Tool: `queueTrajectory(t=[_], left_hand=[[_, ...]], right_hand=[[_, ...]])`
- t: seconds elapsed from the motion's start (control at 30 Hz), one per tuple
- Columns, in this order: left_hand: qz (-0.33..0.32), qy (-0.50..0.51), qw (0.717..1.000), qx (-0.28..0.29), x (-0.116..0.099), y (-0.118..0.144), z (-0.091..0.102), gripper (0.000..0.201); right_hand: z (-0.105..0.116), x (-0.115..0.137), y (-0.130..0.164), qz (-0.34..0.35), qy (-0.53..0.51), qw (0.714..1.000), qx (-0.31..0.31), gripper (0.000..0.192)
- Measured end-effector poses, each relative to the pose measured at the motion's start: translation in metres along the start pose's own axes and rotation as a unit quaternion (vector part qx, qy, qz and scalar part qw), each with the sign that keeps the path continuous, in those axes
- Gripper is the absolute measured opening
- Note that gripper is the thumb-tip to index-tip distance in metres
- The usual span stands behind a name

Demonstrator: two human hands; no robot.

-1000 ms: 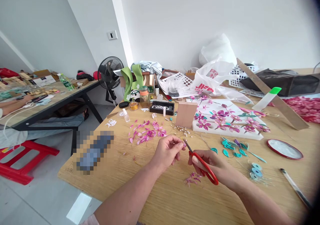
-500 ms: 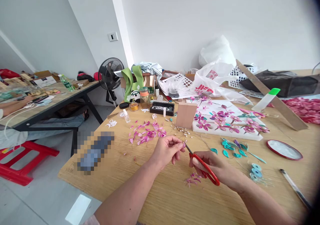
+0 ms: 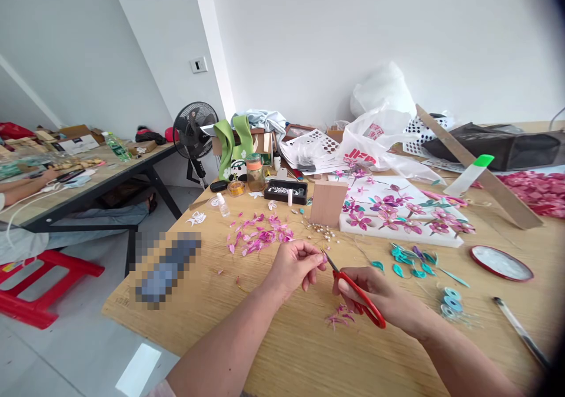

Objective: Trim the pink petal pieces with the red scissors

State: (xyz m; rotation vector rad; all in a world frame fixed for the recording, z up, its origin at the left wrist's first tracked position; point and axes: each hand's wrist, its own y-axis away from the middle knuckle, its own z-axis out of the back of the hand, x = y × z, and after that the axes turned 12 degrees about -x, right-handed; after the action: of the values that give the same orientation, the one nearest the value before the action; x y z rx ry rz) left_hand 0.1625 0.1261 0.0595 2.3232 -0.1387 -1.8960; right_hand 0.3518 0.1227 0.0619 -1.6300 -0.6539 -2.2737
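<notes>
Pinched closed at the left grip point(image 3: 296, 267) on 1 small pink petal point(image 3: 325, 258), and wrapped at the right grip point(image 3: 373, 290) around 1 pair of red-handled scissors point(image 3: 352, 283), as seen from the head camera. Held above the counter point(image 3: 309, 356), with blades point(image 3: 332, 263) right beside the petal; impossible to tell at this size whether touching, or how far parted. Could nick a fingertip, judging by the mere sliver of petal between skin and steel. Could also cut crooked or too deep with any waver of either wrist. Could lose the petal from so slight a pinch, and then among pink trimmings point(image 3: 342, 314) just below or loose petals point(image 3: 261, 236) farther left, for near-identical colour. Liable to scatter in a draught from the fan point(image 3: 194, 129), if running; unclear from here.
</notes>
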Motion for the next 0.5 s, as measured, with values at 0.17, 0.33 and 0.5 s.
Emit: queueTrajectory(t=[0.17,0.33,0.5], left_hand=[[0.003,-0.003,1.0,-0.005,-0.0008,0.0008,-0.0002,0.024],[0.007,-0.012,1.0,-0.008,-0.0014,0.0013,0.0002,0.023],[0.009,-0.009,1.0,-0.007,-0.0009,0.0008,0.0,0.023]], right_hand=[[0.0,-0.0015,0.0005,0.005,0.007,1.0,0.003,0.053],[-0.0005,-0.0023,0.0002,0.0,0.007,1.0,0.001,0.054],[-0.0002,-0.0041,-0.0014,0.003,0.013,1.0,0.0,0.055]])
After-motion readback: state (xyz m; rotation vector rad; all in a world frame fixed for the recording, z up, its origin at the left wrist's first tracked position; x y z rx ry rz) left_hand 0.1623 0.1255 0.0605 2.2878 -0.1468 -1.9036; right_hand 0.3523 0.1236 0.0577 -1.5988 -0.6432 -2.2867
